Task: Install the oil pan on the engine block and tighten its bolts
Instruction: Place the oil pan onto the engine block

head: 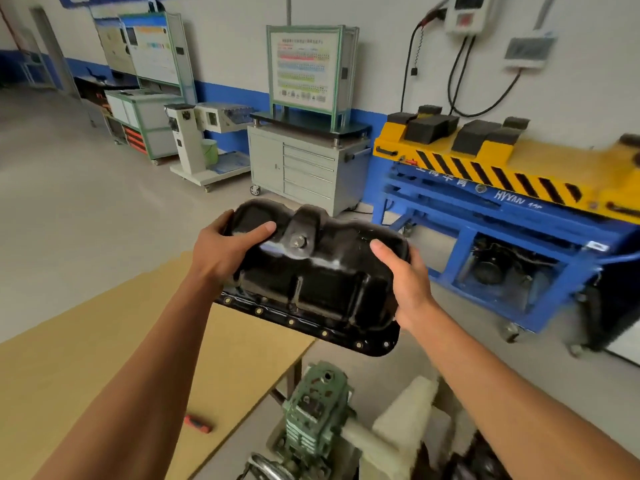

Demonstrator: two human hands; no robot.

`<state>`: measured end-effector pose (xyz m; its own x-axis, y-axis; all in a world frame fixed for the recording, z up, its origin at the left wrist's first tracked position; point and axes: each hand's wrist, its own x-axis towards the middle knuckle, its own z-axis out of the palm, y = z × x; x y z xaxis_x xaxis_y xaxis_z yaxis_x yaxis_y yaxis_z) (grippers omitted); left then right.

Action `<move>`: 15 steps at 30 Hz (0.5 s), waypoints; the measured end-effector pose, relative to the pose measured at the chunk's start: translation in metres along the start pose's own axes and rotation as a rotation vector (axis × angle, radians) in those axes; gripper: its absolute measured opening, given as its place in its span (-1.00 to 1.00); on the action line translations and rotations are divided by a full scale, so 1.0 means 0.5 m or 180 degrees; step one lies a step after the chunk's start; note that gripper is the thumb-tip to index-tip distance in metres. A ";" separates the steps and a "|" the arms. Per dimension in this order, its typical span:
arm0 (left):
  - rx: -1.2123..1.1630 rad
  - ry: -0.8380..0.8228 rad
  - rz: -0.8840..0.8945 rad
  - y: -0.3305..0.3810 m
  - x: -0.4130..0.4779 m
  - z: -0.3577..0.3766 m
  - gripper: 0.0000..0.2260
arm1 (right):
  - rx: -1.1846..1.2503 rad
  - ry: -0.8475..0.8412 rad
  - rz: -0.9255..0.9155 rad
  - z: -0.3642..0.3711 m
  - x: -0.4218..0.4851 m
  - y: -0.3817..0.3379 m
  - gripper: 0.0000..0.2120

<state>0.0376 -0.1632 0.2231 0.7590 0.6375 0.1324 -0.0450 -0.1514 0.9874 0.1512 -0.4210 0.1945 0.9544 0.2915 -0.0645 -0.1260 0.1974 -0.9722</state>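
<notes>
My left hand (221,251) grips one end of the oil pan (322,289), thumb laid across its domed back and fingers curled round the far edge. My right hand (405,282) clasps the other end the same way, thumb on top, fingers hidden behind the rim. Between them the pan hangs in the air, well above everything, with its sump side turned to me, the drain plug (298,241) facing up and the flange (346,336) tilted down toward my body.

The bolt holes (291,322) run along that near flange, and none seems to hold a bolt. Below the pan lie the tan surface (86,375), with a red-handled tool (197,423) on it, and a green casting (311,420) beside some white padding (401,417). I cannot tell whether that casting is the block.

To do this step well, I think I should keep both grips even so the pan stays level. I would bring the flange flat to the mating face and line up the holes at both ends before letting go. Setting it down askew could pinch any gasket or sealant.
</notes>
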 end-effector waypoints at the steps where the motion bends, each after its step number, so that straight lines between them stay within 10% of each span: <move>1: -0.0064 -0.0021 0.0039 0.021 -0.028 0.049 -0.41 | -0.0040 0.0054 -0.0081 -0.053 -0.021 -0.036 -0.48; 15: -0.0340 -0.1035 -0.0171 0.079 -0.599 0.639 -0.43 | -0.0188 0.1129 -0.0119 -0.804 -0.499 -0.185 -0.31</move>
<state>0.0159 -0.6015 0.1947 0.9286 0.3658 0.0624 -0.0540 -0.0331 0.9980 0.0336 -0.8881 0.2101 0.9939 -0.0600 -0.0926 -0.0831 0.1445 -0.9860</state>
